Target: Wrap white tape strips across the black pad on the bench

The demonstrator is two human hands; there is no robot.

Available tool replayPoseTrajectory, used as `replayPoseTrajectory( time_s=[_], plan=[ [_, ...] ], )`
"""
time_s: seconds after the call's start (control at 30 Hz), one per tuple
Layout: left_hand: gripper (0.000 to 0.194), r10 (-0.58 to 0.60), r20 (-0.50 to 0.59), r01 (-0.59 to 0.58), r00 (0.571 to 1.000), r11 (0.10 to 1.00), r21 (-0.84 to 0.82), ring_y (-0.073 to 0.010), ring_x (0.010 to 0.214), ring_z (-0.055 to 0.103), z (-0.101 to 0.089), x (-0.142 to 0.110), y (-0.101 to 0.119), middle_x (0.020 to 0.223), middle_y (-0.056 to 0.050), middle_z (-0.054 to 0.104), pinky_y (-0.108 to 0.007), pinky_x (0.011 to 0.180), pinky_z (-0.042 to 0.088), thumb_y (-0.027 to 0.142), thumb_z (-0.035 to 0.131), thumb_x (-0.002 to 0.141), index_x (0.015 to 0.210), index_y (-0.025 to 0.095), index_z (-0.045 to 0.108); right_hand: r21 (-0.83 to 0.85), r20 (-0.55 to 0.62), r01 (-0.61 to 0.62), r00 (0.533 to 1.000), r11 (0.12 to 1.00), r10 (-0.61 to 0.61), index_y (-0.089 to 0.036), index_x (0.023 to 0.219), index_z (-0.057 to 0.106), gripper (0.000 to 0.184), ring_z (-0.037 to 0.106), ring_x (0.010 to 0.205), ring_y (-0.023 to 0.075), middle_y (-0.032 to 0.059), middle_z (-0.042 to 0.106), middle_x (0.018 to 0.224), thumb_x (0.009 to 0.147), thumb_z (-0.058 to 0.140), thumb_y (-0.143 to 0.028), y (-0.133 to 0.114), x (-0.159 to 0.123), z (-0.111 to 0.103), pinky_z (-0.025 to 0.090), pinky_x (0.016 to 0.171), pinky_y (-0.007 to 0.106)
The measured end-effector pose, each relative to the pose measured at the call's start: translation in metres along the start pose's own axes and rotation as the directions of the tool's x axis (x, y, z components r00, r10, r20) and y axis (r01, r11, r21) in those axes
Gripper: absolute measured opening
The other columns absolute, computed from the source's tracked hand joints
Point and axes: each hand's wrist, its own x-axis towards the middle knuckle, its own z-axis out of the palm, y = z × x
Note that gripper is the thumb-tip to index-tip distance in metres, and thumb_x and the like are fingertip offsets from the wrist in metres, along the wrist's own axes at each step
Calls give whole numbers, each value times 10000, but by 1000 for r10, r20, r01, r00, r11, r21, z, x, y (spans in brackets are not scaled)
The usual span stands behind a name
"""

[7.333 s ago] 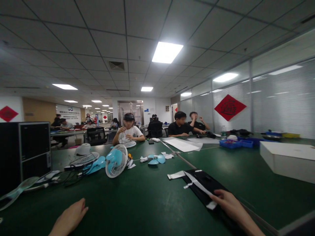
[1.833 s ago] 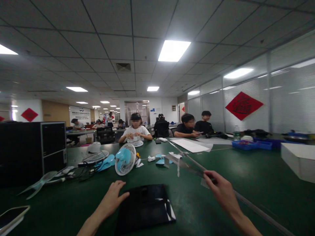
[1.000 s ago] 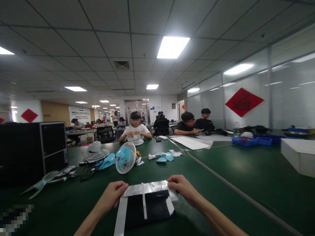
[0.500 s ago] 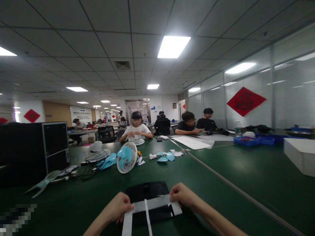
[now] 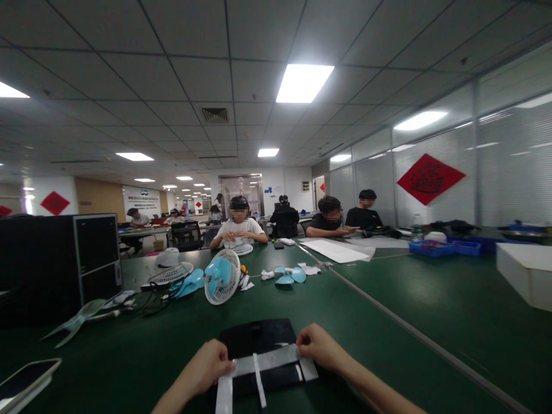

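Note:
A flat black, glossy panel point(image 5: 256, 336) lies on the green table in front of me. Across it runs a pale grey, tape-like strip point(image 5: 278, 358), stretched from hand to hand. My left hand point(image 5: 207, 368) pinches the strip's left end near the panel's left edge. At the other end, my right hand point(image 5: 322, 348) is closed in a pinch at the panel's right side. Two more pale strips come down toward me, a wide one point(image 5: 224, 394) under my left hand and a narrow one point(image 5: 259, 382) near the middle. The fingertips partly hide both strip ends.
Ahead stand a fan head with its grille point(image 5: 223, 277) and a loose blue fan blade point(image 5: 290, 276). A computer tower point(image 5: 97, 253) is left, with a phone-like device point(image 5: 30, 379) nearer me. Blue trays point(image 5: 435, 247) and a white box point(image 5: 526, 273) lie right. Co-workers sit opposite.
Both hands stay almost in place, still pinching the strip. The narrow strip's lower end now shows a little above the frame's bottom edge. A co-worker's hand at the right has shifted slightly.

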Motion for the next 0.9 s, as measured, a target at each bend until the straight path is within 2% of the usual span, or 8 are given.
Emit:
replayPoseTrajectory(
  time_s=[0.17,0.5,0.73,0.9],
  plan=[
    [294,-7,14,7,1000,998,62,-145,636,540,-5,-2,4,686,-9,610,-225,545,339,416,542,734,754,144,653,-47,-11,26,1000,999,-27,-139,797,731,194,617,739,155,36,710,801,680,596,-214,0,0,1,418,600,212],
    [291,-14,22,11,1000,990,137,-140,667,506,-6,6,-12,704,10,584,-235,593,315,439,542,761,749,162,631,-44,-5,45,999,998,-45,-143,787,726,182,622,740,155,39,709,805,678,595,-207,0,2,6,422,602,213],
    [203,-38,-11,39,999,986,165,-164,726,566,-6,-5,4,786,-22,643,-239,592,336,342,538,773,773,164,638,-108,-57,90,994,990,-96,-146,772,710,165,609,687,136,39,703,765,667,593,-197,2,1,9,396,553,194],
    [182,-46,-8,47,999,981,189,-172,752,584,-10,-12,12,832,-33,655,-241,603,364,333,546,774,780,166,618,-124,-61,93,993,988,-101,-151,779,708,164,608,685,135,40,702,772,673,597,-209,3,1,10,398,549,191]
  ],
)
